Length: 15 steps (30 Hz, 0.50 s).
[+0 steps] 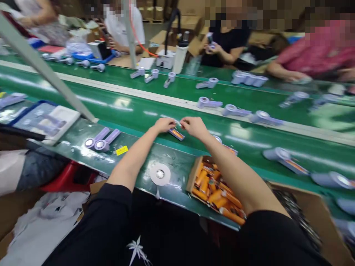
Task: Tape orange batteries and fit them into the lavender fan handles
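Observation:
My left hand (165, 125) is closed over the upper end of a lavender handheld fan (177, 136), hiding its round head. An orange battery cell shows in the open handle, which points toward the lower right. Close beside it, my right hand (194, 126) pinches finger and thumb together at a tiny whitish bit, too small and blurred to name. The fan is over the near edge of the green conveyor belt (144, 114). Another fan (230, 149) with an orange cell lies partly behind my right forearm.
Below my right arm stands a cardboard box of orange battery cells (216, 192). A white disc-shaped roll (160, 174), a yellow label (122, 150) and two lavender fans (102, 142) lie on the near ledge. More fans (262, 117) line the belt; several co-workers sit opposite. A slanted metal post (50, 70) rises left.

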Tool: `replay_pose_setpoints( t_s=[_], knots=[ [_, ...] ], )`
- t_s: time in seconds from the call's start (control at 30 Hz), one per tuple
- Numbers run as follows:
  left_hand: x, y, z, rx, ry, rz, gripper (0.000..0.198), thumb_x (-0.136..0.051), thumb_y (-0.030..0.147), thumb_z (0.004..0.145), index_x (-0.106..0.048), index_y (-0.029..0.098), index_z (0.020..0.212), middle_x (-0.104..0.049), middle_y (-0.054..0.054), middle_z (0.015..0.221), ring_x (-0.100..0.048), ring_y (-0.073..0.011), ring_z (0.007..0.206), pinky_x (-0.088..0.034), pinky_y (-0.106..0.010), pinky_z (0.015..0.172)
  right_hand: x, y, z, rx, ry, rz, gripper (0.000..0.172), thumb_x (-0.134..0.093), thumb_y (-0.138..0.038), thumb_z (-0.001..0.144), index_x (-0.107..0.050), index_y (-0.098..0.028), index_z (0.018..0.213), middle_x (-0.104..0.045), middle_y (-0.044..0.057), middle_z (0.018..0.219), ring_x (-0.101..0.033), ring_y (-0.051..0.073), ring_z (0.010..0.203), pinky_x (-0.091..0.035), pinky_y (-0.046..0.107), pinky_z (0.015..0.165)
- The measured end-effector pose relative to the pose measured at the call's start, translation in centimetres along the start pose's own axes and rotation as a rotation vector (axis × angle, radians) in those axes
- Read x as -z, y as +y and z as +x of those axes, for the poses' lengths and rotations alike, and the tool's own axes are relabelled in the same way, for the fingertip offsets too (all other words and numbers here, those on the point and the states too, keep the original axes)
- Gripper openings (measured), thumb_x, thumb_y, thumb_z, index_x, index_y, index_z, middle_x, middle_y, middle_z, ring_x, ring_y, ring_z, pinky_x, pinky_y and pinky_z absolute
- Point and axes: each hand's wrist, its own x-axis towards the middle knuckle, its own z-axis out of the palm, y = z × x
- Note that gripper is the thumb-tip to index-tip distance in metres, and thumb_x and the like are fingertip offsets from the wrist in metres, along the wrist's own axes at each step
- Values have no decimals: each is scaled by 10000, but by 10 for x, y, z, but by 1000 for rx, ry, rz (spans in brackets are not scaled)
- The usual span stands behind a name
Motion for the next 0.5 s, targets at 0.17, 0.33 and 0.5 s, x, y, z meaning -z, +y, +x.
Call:
replay_pose_setpoints(
  t_s=[0.17,0.33,0.5],
  knots=[
    [7,29,-34,-119,175,-21,300,-566,199,1083,-712,43,1293,-702,-202,1389,-641,-213,1254,-436,-343,1161,55,-11,-110,33,167,269,226,-635,-247,1035,-827,-127,1036,-802,59,913,-718,137,814,-482,249,810],
    [-16,17,-185,-698,-97,72,591,-880,517,902,-707,185,1360,-710,-112,1426,-640,-298,1338,-486,-450,1210,31,-10,-297,155,-84,393,317,-617,-401,1083,-833,-185,997,-821,19,980,-762,119,877,-511,233,826],
    [-36,4,-272,-676,-9,332,241,-646,213,1042,-728,140,1257,-613,-148,1565,-534,-373,1467,-558,-510,1156,-35,-23,-366,-171,-51,661,416,-643,-537,1039,-831,-168,1072,-806,60,923,-743,139,779,-540,244,742]
  ],
)
